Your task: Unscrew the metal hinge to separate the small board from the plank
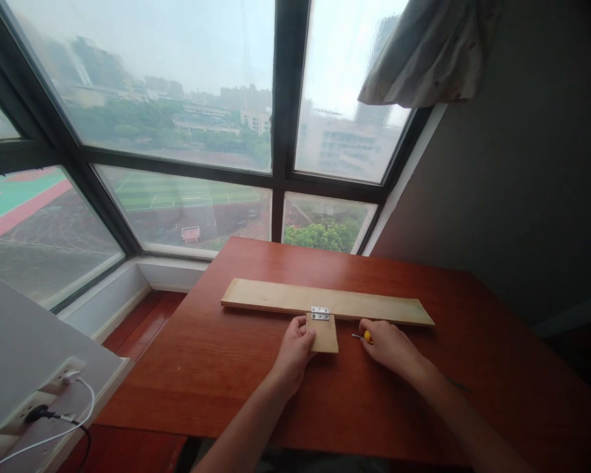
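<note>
A long pale wooden board [270,293] lies across the table. At its near edge a silver metal hinge [320,313] spans the board and a small wooden piece [326,338]. My left hand [295,345] grips the left side of that small piece, thumb on top and fingers partly hidden beneath. To the right, my right hand [387,343] is closed around a screwdriver with a yellow handle [368,336]. Its short metal shaft points left toward the small piece, without touching it. Most of the handle is hidden in the hand.
The reddish-brown wooden table [217,374] stands against large windows [187,85]. At lower left, a wall socket strip [44,401] carries a white cable and a black plug [38,413]. A curtain [428,59] hangs at upper right beside a dark wall.
</note>
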`<state>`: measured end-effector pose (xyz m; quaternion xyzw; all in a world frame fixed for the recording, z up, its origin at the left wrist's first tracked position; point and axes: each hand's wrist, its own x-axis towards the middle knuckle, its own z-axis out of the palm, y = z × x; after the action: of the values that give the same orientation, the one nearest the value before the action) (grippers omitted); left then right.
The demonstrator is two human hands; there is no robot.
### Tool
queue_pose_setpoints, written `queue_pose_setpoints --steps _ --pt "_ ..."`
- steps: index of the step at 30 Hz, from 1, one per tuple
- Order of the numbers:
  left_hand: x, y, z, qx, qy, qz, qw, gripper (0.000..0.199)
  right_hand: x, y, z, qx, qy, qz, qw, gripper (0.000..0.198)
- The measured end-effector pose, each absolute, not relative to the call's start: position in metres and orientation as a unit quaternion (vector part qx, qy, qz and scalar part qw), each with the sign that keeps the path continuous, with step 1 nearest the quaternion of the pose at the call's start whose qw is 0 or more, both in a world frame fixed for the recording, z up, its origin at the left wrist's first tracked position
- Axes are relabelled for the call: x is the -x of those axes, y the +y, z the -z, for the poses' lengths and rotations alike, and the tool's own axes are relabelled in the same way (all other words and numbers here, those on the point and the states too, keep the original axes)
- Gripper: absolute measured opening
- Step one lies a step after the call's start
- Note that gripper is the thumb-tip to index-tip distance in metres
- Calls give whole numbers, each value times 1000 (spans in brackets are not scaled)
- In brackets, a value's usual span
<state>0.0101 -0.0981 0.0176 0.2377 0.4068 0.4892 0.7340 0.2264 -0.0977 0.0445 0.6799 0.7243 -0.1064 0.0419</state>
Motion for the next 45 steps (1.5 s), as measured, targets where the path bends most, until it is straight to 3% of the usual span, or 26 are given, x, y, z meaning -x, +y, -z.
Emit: queue_pose_setpoints --steps 8,16,21,26,34,45 --pt "-9 -99 -17 -243 403 -490 734 40 -221 -94 -89 -658 747 86 -44 19" --pt "-8 -99 -17 -247 400 -489 735 41 -193 -105 -185 -555 754 28 -350 15" --pt "-8 -98 -15 -248 398 -488 736 41 -167 -109 -202 -491 680 139 -527 11" --pt "-9 -98 -12 -251 393 -491 736 41 -138 -90 -183 -420 572 245 -660 10" --pt "-10 -98 -11 -253 394 -488 737 39 -123 -66 -144 -425 526 276 -682 13" --pt "-10 -98 -11 -250 397 -488 736 40 -115 -64 -137 -419 525 271 -690 13"
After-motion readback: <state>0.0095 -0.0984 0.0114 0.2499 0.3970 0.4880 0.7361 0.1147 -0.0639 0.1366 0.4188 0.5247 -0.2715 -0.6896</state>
